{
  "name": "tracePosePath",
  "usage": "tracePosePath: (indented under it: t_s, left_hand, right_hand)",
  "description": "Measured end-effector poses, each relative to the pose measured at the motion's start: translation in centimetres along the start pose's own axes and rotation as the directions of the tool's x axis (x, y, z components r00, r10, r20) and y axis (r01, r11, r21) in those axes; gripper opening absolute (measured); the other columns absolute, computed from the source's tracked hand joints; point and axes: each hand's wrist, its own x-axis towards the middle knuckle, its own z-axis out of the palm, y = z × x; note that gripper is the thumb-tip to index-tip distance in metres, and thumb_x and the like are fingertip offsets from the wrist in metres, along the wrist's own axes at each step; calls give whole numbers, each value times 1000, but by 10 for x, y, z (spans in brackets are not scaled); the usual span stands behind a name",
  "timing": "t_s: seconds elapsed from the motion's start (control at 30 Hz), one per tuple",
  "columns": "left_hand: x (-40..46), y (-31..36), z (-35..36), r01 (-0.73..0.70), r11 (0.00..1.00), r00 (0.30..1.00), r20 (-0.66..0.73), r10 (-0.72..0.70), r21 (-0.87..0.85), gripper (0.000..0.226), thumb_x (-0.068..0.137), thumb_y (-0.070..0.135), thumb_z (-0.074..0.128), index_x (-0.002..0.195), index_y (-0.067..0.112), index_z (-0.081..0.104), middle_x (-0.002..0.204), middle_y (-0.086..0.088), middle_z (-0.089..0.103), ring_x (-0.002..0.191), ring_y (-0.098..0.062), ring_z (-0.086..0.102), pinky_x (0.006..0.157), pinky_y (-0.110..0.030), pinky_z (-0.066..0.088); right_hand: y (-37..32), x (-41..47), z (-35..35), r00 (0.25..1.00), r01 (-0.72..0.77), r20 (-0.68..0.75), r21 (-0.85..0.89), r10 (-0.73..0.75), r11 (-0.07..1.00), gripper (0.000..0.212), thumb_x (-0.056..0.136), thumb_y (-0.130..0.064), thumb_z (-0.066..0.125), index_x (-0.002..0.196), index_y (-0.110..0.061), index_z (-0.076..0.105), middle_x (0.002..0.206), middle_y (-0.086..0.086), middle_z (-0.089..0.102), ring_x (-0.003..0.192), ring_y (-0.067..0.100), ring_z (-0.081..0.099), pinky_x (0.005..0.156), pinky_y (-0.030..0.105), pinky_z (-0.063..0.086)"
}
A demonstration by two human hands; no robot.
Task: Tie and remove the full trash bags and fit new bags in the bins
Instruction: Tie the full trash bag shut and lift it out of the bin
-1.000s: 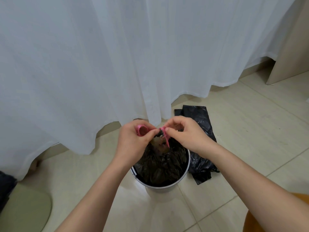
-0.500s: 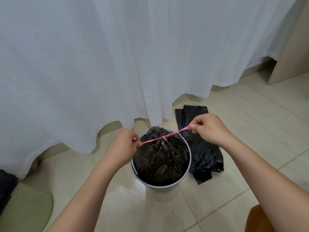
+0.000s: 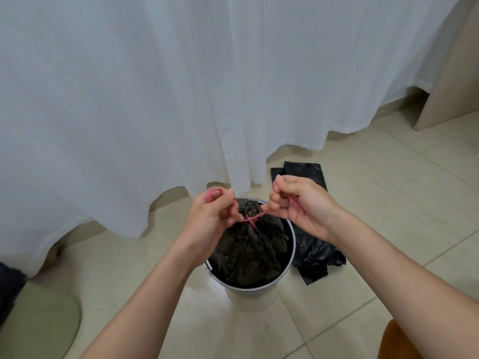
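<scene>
Both the left hand (image 3: 211,216) and right hand (image 3: 298,203) are pinching the pink drawstring (image 3: 252,219) above the gathered black plastic trash bag (image 3: 248,252) sitting in the round white bin (image 3: 291,252).

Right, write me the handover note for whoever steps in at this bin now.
Left hand: fingers curled round one end of the pink drawstring.
Right hand: grips the other end.
Full black bag sits in the round bin, its mouth gathered, the drawstring crossed over the top.
New folded black bags lie on the floor, right of the bin, beside the white curtain.
Done: bag gathered, tying under way.
Left: finish the knot, lift the bag out, fit a new bag.
</scene>
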Motion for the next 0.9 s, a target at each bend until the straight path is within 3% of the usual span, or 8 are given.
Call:
tracePosePath:
  t_s: [0.1,0.2,0.27,0.4,0.5,0.63,0.77,0.9]
  left_hand:
    - [0,-3,-2,34,999,997,-71,-31,41,35,99,6,48,66,12,39,55,-2,36,46,-13,26,54,-28,40]
    - [1,-9,-1,120,991,974,-202,-105,65,35,99,6,48,67,13,36,56,-4,36,44,-12,28,51,-26,39]
    - [2,-12,0,135,986,964,-245,-107,101,36,99,8,50,64,12,39,56,-5,41,42,-10,33,51,-26,41]
    - [1,-10,-2,142,986,967,-224,-119,89,29,92,10,62,65,6,52,61,-7,55,41,-8,38,55,-23,47]
    - [-3,-6,0,133,987,982,-150,-118,88,5,86,9,69,84,4,70,74,-5,62,52,-8,47,64,-23,52]
    - [-7,-7,6,2,928,999,-30,10,372,16,89,4,65,103,9,72,81,-7,64,70,-10,58,71,-22,52]
    - [-10,-14,14,-135,820,991,88,103,556,17,89,4,62,96,12,76,74,6,67,68,-4,54,66,-16,41]
    - [-8,-17,14,-147,789,989,83,122,597,14,86,10,69,90,21,77,79,7,73,70,-10,64,70,-22,50]
  right_hand:
    - [3,3,0,993,-47,-115,-144,30,989,32,100,-12,48,69,-8,54,60,4,49,47,13,42,65,32,57]
    - [9,7,-2,961,-100,-271,-173,50,980,30,99,-12,49,70,-7,52,58,3,48,43,11,38,62,32,57]
    - [12,9,-1,956,-71,-293,-175,17,982,29,98,-11,50,70,-5,54,57,4,50,41,11,39,59,31,57]
    - [9,6,-1,976,22,-210,-192,-63,981,28,97,-12,53,71,-3,61,60,7,59,44,13,51,60,30,56]
    - [2,0,-1,994,36,-97,-191,-56,981,25,97,-15,54,82,0,67,65,9,61,52,14,56,63,32,57]
    - [-6,-6,8,998,21,61,-148,-13,989,33,91,-27,57,95,2,71,79,16,65,70,26,64,79,45,58]
    - [-8,-12,15,989,69,136,-124,-52,990,39,87,-34,58,100,-1,73,94,21,68,90,31,67,86,46,57]
    - [-8,-14,13,988,137,99,-188,-120,973,36,89,-35,60,107,-6,70,110,19,70,106,28,66,101,47,49]
